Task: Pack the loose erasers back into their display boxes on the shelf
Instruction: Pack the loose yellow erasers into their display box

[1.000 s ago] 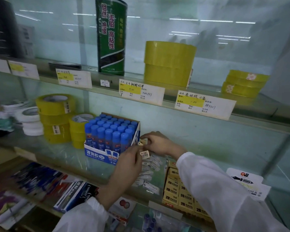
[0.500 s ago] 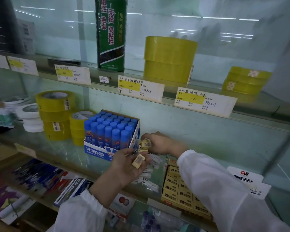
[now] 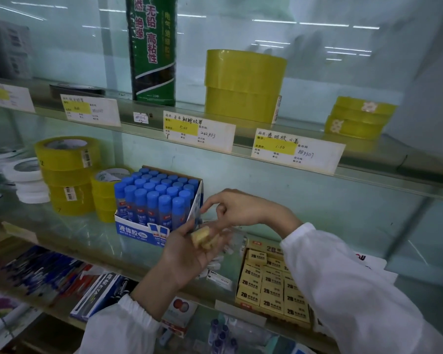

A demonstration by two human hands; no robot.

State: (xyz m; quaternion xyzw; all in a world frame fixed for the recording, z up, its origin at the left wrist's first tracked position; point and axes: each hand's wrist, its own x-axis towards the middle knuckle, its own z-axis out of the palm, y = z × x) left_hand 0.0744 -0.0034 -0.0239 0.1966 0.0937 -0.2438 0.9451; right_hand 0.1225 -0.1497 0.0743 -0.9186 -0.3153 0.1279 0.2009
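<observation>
The step in hand looks like gathering: the left hand, palm up at lower centre of the frame, carries a small clump of pale yellow block erasers. They rest where the palm meets the fingers. Motion blur hides whether the fingers close round them, so I cannot tell its grip. The right hand hangs just above it with the forefinger stuck out and the others loosely curled. Nothing shows between its fingers, so it seems empty.

Next, the clump probably has to go right and down to the open yellow cardboard display box of 2B erasers, then be set 1 at a time, label up, into a gap in the rows.

More loose white-sleeved erasers lie on the glass shelf between that box and the blue-and-white carton of blue-capped glue bottles.

How many erasers are in the palm is too blurred to count. The right sleeve covers the box's right edge, so any free slots there are hidden.
</observation>
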